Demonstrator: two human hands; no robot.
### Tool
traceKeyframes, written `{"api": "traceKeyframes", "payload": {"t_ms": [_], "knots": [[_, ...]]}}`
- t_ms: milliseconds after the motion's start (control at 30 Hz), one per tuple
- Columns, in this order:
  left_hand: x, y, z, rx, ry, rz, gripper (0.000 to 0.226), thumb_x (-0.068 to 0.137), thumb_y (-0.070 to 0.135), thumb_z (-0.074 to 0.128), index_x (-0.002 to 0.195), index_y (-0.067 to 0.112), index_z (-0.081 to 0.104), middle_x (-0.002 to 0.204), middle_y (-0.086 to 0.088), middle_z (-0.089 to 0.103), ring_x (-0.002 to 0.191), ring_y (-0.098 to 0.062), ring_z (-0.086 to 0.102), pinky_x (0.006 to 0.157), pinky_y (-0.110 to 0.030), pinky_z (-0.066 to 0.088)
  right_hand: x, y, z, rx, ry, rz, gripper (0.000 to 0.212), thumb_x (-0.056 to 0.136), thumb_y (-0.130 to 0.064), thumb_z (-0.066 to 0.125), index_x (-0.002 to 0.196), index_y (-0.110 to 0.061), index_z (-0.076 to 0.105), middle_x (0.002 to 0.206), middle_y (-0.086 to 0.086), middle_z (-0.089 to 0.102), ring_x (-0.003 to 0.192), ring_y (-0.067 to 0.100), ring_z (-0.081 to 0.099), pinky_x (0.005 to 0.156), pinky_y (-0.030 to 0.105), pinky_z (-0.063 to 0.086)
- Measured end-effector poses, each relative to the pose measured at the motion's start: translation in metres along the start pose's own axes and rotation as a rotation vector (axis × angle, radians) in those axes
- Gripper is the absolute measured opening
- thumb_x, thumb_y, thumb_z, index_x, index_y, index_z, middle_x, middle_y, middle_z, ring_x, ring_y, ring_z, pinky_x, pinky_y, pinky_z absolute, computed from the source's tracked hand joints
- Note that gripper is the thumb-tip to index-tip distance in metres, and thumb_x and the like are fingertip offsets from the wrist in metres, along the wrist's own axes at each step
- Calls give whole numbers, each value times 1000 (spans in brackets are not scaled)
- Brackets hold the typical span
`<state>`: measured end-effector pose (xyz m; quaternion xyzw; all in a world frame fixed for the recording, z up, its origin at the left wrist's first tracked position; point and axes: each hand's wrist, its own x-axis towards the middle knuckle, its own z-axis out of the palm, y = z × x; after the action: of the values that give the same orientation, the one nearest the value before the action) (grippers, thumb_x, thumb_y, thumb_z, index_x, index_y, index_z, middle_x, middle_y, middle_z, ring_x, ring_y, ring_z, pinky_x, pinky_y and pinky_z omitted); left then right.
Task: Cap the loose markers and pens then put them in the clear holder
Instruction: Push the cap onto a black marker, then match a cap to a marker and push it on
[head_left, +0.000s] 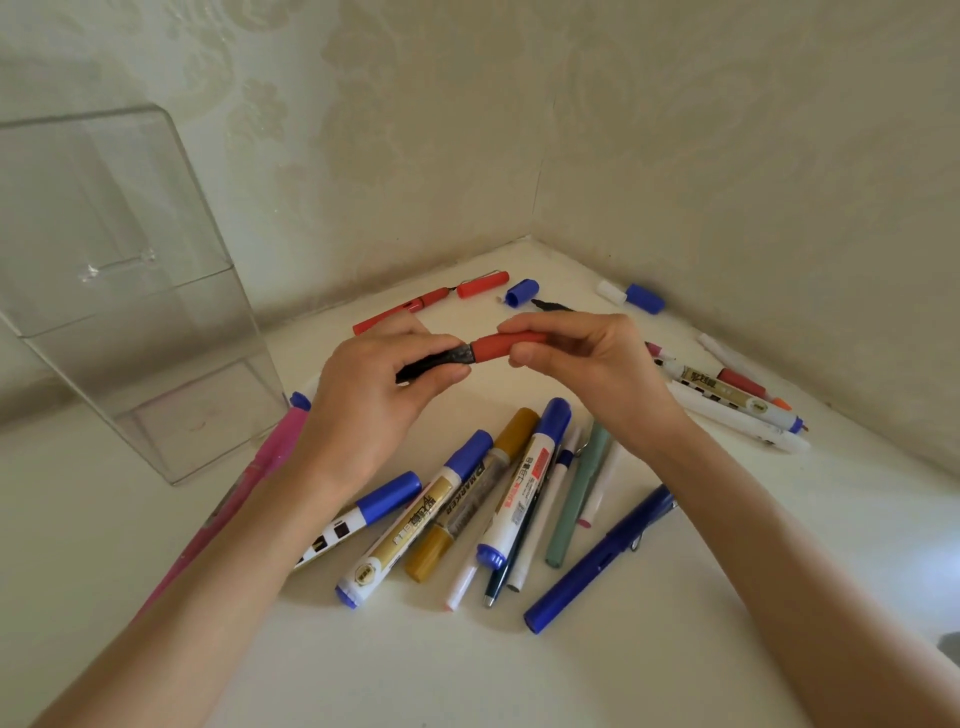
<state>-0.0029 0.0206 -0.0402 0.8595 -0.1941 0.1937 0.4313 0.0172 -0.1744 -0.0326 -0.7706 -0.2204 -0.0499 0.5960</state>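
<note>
My left hand (374, 395) grips a dark marker body (441, 359) above the table. My right hand (582, 364) pinches a red cap (498, 347) that meets the marker's end. Below the hands lies a fan of capped markers and pens (498, 499), blue, gold, green and white. A tall clear holder (119, 291) stands at the left with nothing visible inside. A red pen (405, 312) lies behind my hands with a red cap (482, 285) at its tip. A loose blue cap (522, 293) lies further back.
A pink marker (260, 467) lies beside the holder, partly under my left forearm. More markers (737, 400) lie along the right wall. A blue-and-white piece (631, 296) sits in the far corner. Wallpapered walls close the table at back and right.
</note>
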Motion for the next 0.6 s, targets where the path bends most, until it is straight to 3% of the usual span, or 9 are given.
{"api": "traceKeyframes", "payload": {"t_ms": [100,200,300,433,533,600], "knots": [[5,-1,-1,65,-41,-29,21,83,30,60,103,29,66,76,16,56,71,-4,52,66,-18,41,3,-2,4,-92,30,5,22,89,-13,59,107,-24,66,94,-12,67,88,-1,61,79,16,48],[5,-10,0,246,-194,-126,24,87,37,53,108,29,63,87,10,62,79,-6,54,71,-28,46,4,6,9,-432,-74,64,27,92,-24,53,118,-27,60,109,-15,63,92,-17,49,79,3,37],[2,-18,-1,388,-242,-185,22,88,43,50,103,33,62,95,12,62,81,-4,53,62,-19,38,1,12,9,-500,-149,68,27,93,-24,53,119,-23,62,116,-9,63,88,-28,40,79,-8,26],[3,-23,-2,602,-352,-237,26,84,52,52,103,35,61,100,11,54,82,-4,44,58,-18,30,2,16,7,-533,-205,55,25,93,-27,53,115,-26,63,117,-13,62,97,-16,43,83,-4,27],[7,-24,-6,555,-347,-280,36,80,56,55,108,34,58,102,14,53,86,-4,45,65,-23,34,17,17,-5,-580,-189,88,24,93,-28,53,114,-28,62,115,-18,60,97,-15,45,76,-1,30],[13,-24,-10,493,-281,-284,35,80,53,57,109,33,58,96,17,51,85,-4,48,64,-23,35,40,23,-19,-634,-70,130,23,93,-25,53,113,-22,64,116,-9,63,101,-1,53,76,7,33]]}}
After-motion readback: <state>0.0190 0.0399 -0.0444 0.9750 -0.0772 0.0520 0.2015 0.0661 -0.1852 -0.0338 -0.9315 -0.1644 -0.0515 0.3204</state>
